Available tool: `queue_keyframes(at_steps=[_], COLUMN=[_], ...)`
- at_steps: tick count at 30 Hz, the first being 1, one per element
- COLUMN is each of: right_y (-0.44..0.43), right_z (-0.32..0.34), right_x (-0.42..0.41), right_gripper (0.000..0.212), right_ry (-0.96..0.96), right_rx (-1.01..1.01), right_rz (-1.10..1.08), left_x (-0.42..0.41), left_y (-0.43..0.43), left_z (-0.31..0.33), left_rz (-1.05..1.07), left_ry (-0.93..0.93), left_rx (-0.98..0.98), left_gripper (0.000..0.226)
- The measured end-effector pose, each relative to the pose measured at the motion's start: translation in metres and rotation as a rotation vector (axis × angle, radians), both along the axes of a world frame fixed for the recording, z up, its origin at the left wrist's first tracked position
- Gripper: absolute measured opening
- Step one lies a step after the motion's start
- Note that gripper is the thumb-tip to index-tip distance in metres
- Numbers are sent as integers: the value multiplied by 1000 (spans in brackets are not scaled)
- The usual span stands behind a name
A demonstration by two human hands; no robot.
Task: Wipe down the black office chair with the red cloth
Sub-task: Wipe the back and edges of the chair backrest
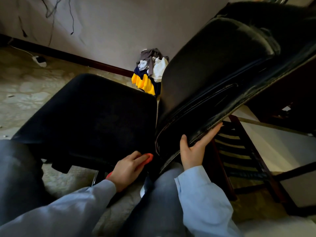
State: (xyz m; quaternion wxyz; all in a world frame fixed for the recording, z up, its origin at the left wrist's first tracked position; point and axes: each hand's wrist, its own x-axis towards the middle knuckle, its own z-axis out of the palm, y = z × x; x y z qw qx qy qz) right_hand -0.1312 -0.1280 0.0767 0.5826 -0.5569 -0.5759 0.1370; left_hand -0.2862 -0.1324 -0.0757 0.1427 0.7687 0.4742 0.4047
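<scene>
As seen from the head camera: black office chair, seat at centre-left, backrest leaning at right. Left grip curled over red cloth, holding it at the seat's rear corner, beside the backrest's base. Right grip clasps the backrest's stitched lower edge, thumb in front, fingers behind. Pile of clothes against the wall beyond.

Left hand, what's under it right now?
The left hand covers most of the red cloth, which shows only past the fingertips and by the wrist, at the near corner of the chair seat. Its fold and exact contact are hidden.
</scene>
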Motion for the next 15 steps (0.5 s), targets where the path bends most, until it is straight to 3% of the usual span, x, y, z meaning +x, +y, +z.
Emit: queue_keyframes(at_steps=[4,11,15], right_y=[-2,-3,-3], right_z=[1,2,1], right_x=[0,-2,-1], right_gripper=[98,99,98], right_ry=[13,23,30], right_rx=[-14,-17,-18], right_rz=[13,14,41], left_x=[-7,16,26], left_y=[-4,29,57], left_z=[17,116,135], left_rz=[-2,69,16], left_ry=[-158,-361,-277], left_rx=[11,373,476], left_gripper=[35,28,29])
